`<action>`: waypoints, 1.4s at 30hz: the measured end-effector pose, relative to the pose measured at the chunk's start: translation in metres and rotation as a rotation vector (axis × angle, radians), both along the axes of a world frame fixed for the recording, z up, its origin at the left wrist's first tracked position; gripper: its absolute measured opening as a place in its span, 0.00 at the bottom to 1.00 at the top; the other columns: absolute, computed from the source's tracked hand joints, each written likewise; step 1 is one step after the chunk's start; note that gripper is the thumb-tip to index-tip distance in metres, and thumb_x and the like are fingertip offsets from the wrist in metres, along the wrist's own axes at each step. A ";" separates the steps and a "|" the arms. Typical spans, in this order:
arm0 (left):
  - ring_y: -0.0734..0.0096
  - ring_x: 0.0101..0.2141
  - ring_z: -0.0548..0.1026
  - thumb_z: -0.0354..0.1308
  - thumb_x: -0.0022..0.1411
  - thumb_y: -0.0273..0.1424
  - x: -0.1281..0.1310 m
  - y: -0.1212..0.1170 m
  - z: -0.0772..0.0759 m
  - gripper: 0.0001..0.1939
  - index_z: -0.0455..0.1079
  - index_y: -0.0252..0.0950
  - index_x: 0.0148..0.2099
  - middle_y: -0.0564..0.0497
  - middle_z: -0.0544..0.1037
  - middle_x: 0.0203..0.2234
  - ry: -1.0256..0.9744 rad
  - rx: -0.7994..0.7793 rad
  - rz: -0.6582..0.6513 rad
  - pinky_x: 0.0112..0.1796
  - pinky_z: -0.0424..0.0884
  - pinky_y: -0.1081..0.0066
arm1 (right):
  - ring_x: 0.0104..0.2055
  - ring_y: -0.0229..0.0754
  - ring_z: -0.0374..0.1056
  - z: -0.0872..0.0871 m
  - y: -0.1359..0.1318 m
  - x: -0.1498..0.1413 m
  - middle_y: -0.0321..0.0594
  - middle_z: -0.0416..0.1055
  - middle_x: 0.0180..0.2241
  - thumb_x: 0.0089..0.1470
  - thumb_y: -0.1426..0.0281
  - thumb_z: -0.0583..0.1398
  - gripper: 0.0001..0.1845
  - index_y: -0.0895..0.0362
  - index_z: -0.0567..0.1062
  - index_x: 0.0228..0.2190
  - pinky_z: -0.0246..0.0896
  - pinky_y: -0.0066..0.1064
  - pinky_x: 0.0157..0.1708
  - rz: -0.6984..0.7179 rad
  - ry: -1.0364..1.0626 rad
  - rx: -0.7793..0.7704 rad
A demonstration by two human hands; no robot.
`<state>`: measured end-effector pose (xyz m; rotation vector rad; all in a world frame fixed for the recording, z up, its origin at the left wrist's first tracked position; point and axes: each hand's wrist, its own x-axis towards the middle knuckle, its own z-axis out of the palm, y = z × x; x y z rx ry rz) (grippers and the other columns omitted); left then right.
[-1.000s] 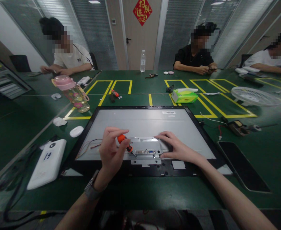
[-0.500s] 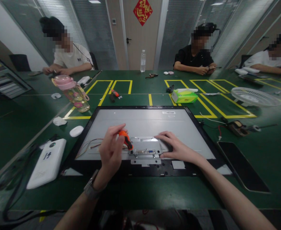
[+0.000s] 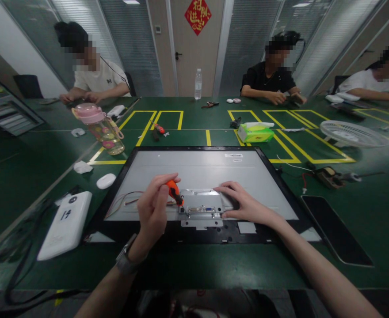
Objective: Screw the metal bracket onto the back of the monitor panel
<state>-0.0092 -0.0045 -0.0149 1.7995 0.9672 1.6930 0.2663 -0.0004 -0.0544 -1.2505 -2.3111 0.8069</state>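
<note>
A flat display panel (image 3: 188,170) with a black frame lies on the green table, its grey back up. Near its front edge sits a metal bracket (image 3: 199,198) with two video ports. My left hand (image 3: 153,205) is closed around an orange and black screwdriver (image 3: 173,191), which tilts down to the bracket's left side; where exactly its tip rests is hard to make out. My right hand (image 3: 244,205) grips the bracket's right end, thumb in front and fingers over the top. Thin wires (image 3: 124,199) run out on the panel left of my left hand.
A white power bank (image 3: 65,227) and a white case (image 3: 106,181) lie left, a black phone (image 3: 335,229) right. Beyond stand a pink-lidded bottle (image 3: 103,132), a green tissue pack (image 3: 256,132) and a white fan grille (image 3: 353,134). Several people sit across the table.
My left hand and the screwdriver handle have shifted and turned slightly. My right hand stays on the bracket. Across the table, the hands of the person in black have moved.
</note>
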 end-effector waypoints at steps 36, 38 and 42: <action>0.70 0.36 0.71 0.58 0.59 0.29 0.000 0.003 0.001 0.10 0.76 0.39 0.43 0.49 0.71 0.35 -0.014 0.016 -0.011 0.36 0.71 0.70 | 0.58 0.52 0.56 -0.004 0.001 0.001 0.45 0.59 0.53 0.49 0.58 0.65 0.37 0.48 0.62 0.58 0.54 0.47 0.59 0.000 0.000 0.015; 0.69 0.38 0.72 0.53 0.62 0.30 0.000 0.004 -0.001 0.12 0.75 0.39 0.45 0.47 0.72 0.38 -0.048 -0.010 -0.038 0.37 0.71 0.69 | 0.58 0.52 0.56 -0.004 0.001 0.001 0.45 0.58 0.54 0.49 0.58 0.65 0.37 0.48 0.62 0.58 0.54 0.47 0.59 0.001 0.000 0.011; 0.68 0.39 0.74 0.47 0.65 0.29 0.000 0.003 -0.005 0.16 0.75 0.39 0.47 0.47 0.74 0.39 -0.110 -0.086 -0.090 0.39 0.71 0.68 | 0.58 0.52 0.56 -0.003 0.001 0.001 0.46 0.58 0.54 0.48 0.57 0.65 0.37 0.49 0.63 0.58 0.54 0.46 0.59 0.002 0.001 0.006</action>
